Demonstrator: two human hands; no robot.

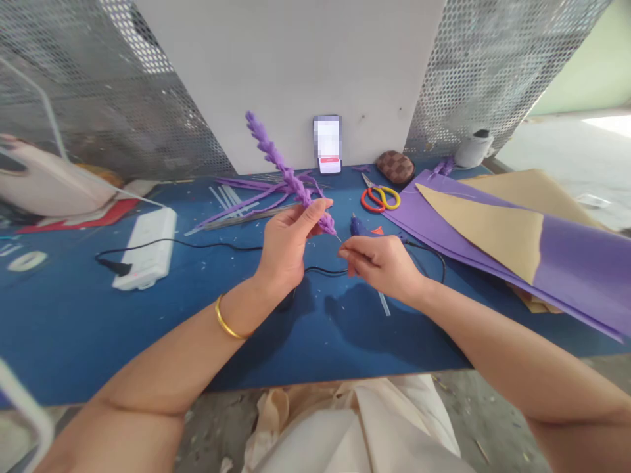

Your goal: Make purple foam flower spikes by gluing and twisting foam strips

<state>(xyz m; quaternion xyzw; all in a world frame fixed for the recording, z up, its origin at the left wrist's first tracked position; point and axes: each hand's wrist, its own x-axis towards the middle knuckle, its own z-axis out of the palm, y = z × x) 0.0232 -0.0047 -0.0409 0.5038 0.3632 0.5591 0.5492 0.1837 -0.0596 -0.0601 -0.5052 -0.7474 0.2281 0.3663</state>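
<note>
A purple artificial flower spike (276,157), made of frilled strip wound on a thin wire, slants up and left above the table. My left hand (290,240) is closed around its lower part, with the thumb on top. At the bottom end a short length of wire (338,238) sticks out toward my right hand (374,259), whose fingertips are pinched together on it. A dark blue glue gun (359,226) lies just behind the right hand, partly hidden by it. Under that hand a clear glue stick (383,303) rests on the table.
Purple strips (246,203), glue sticks (229,200) and wires lie behind my left hand. Scissors (379,197), a phone (328,144) and a checkered pouch (395,167) stand or lie farther back. Purple sheets (453,230) cover the right; a power strip (148,246) with a black cord sits left.
</note>
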